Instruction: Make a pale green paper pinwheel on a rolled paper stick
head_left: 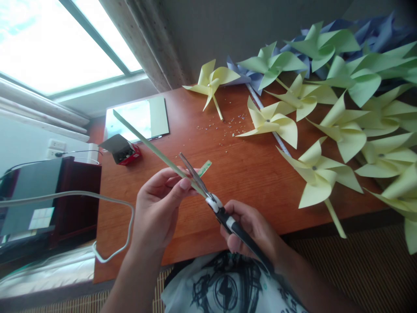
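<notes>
My left hand (pixel 161 202) pinches a long, thin green paper stick (pixel 143 141) that slants up to the left over the wooden table (pixel 247 174). My right hand (pixel 252 232) grips black-handled scissors (pixel 211 198), whose blades close across the stick near my left thumb. A short end of the stick (pixel 205 167) pokes out just beyond the blades.
Several yellow, green and blue paper pinwheels (pixel 319 174) cover the table's right side and back. A small red box (pixel 125 152) and a sheet of paper (pixel 140 119) lie at the left. Small scraps (pixel 228 126) dot the middle. A white cable (pixel 97 204) loops by the left edge.
</notes>
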A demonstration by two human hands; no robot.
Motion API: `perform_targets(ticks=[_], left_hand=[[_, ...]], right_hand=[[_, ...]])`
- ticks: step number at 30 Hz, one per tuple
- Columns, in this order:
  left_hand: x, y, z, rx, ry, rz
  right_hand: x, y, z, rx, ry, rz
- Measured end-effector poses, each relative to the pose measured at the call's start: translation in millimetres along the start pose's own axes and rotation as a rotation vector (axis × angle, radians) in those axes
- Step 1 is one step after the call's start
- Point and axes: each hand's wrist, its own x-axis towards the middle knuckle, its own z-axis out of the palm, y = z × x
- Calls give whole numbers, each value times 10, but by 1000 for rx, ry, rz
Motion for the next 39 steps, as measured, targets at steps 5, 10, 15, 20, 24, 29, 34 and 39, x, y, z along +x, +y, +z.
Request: perform_targets(ticks=[5,10,15,20,24,29,34,39], left_hand=[[2,31,58,-32,3,-4],[3,31,77,-34,11,5],[-19,9,62,5,15,57],[-21,15,68,10,2,73],[-20,23,77,9,3,97],[-18,15,83,22,47,90],[-9,-10,82,34,66,77],[-11,-19,94,19,53,73]], right_hand=[[-38,-132,1,-295,95,-68],[-71,-193,16,-533,192,-115],[-72,-179,11,-738,280,-254],[-78,-168,-20,-922,358,-365],[-79,-169,-45,-1065,421,-427],[-76,-186,-60,-1177,470,-481],[-91,-188,-69,-1135,455,-465],[-76,-184,-78,-1121,454,-471]])
